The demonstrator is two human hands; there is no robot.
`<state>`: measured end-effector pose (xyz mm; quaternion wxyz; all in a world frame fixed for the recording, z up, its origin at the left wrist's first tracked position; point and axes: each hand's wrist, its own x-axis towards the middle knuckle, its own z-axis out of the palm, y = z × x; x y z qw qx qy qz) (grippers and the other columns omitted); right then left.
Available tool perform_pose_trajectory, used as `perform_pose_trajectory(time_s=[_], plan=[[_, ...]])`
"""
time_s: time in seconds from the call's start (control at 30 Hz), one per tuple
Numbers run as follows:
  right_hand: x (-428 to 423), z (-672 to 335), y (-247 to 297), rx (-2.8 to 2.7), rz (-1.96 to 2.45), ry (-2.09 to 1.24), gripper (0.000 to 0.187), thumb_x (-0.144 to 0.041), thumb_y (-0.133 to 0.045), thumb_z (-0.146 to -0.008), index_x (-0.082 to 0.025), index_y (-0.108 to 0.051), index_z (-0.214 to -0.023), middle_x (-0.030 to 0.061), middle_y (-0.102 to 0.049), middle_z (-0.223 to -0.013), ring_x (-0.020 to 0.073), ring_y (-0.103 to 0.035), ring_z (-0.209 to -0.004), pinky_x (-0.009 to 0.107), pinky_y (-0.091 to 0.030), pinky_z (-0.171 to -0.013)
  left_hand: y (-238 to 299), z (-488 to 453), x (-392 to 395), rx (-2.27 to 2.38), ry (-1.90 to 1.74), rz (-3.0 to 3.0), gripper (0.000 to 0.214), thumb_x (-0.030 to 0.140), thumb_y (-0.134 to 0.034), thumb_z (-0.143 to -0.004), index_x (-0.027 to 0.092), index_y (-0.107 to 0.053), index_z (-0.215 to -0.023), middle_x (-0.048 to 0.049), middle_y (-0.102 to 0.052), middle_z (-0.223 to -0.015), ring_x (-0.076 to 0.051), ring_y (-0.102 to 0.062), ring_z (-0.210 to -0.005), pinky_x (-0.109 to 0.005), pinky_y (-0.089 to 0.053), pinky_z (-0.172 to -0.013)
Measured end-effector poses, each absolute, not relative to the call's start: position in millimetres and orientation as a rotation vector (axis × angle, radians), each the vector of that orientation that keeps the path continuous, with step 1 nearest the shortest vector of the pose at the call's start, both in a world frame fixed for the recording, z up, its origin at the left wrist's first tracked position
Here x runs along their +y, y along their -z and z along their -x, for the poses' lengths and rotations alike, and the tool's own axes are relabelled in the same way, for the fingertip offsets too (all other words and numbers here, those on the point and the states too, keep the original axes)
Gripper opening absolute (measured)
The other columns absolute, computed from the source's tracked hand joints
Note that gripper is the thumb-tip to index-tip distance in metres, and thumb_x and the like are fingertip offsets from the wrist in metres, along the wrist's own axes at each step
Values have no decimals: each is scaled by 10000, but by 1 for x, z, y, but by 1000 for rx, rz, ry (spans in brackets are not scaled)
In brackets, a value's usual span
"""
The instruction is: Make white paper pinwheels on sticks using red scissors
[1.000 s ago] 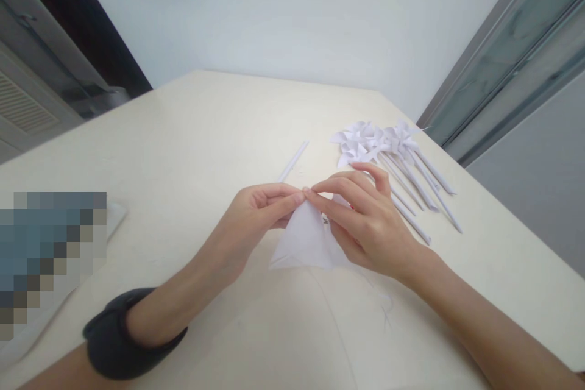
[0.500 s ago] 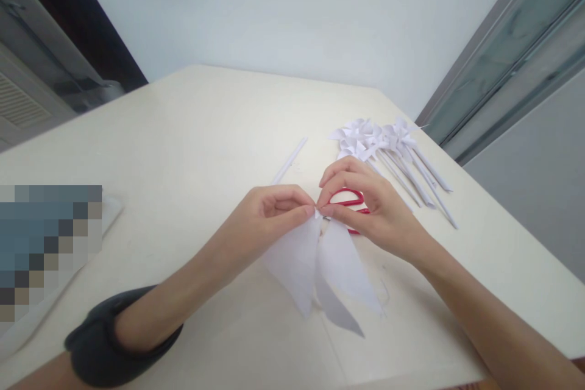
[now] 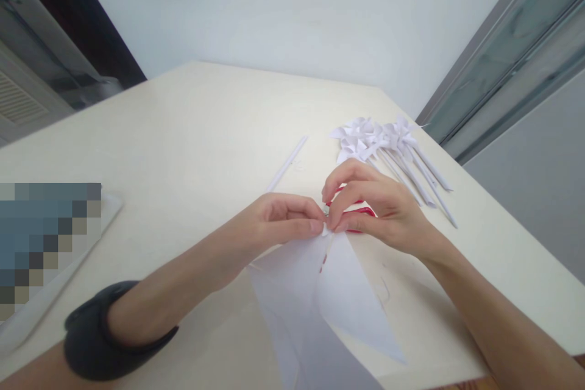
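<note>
Both my hands pinch the top corner of a white sheet of paper [image 3: 320, 292], which hangs unfolding toward me above the cream table [image 3: 192, 134]. My left hand [image 3: 274, 225], with a black band on its wrist, grips the corner from the left between thumb and forefinger. My right hand [image 3: 375, 207] pinches the same corner from the right. Red-handled scissors [image 3: 361, 211] lie on the table under my right hand, mostly hidden by it.
A bunch of white paper pinwheels on rolled paper sticks [image 3: 388, 146] lies at the right of the table. A single rolled paper stick [image 3: 287, 163] lies beyond my hands. A flat white object [image 3: 46, 311] sits at the left edge, partly blurred out.
The folded paper triangle has been opened out and now hangs spread, larger and nearer to me. My hands stayed pinched together at its corner, and the red scissors came into sight.
</note>
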<state>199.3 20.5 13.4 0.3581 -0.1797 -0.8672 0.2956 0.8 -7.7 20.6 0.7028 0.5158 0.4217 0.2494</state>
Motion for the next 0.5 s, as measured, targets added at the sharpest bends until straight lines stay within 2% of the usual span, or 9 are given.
perform_pose_trajectory(time_s=[0.2,0.33,0.5], plan=[[19,-200,-17,-2290,475,-721,43,-161,-603,-836,-168,-643,-820,29,-539,-943,108,-531,-889,252,-447,-792,-20,-1,-8,968,-553,-1176,131,330,-622,-750,210,-647,-702,9,-652,-635,-136,-578,-543,-213,-400,-474],[19,-201,-20,-2347,465,-818,26,-181,-610,-833,-182,-633,-822,25,-549,-958,115,-536,-906,251,-454,-774,-19,-2,-9,969,-542,-1186,131,342,-635,-715,217,-659,-683,-1,-665,-626,-149,-576,-510,-231,-403,-450],[19,-201,-19,-2376,494,-820,49,-181,-571,-859,-185,-614,-836,27,-546,-935,119,-538,-890,268,-448,-798,-17,-2,-8,964,-554,-1237,119,314,-621,-748,219,-666,-693,2,-678,-665,-149,-608,-563,-226,-435,-491]])
